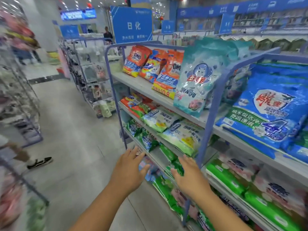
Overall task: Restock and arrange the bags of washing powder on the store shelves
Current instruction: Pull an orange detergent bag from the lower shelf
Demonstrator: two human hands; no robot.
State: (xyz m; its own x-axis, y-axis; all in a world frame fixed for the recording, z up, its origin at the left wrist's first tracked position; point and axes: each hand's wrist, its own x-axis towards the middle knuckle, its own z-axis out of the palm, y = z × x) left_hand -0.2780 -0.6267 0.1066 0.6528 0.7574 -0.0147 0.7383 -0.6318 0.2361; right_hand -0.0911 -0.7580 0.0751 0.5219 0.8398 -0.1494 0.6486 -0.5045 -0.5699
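Glossy plastic washing powder bags [191,84] (crinkled); matt painted metal shelf frame [215,90].

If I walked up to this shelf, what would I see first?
Probably the tall pale teal washing powder bag standing upright on the top shelf, poking out past the blue shelf frame. Right of it lies a big bright blue bag. Down low, both open hands, left hand and right hand, reach toward the lower shelves.

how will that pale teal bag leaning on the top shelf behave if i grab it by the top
The pale teal bag would probably sag and bend, since its film is crinkled and its top already droops. The glossy plastic may feel slippery. It leans past the top shelf edge, so a nudge might tip it forward. It looks full, so likely heavy for its size.
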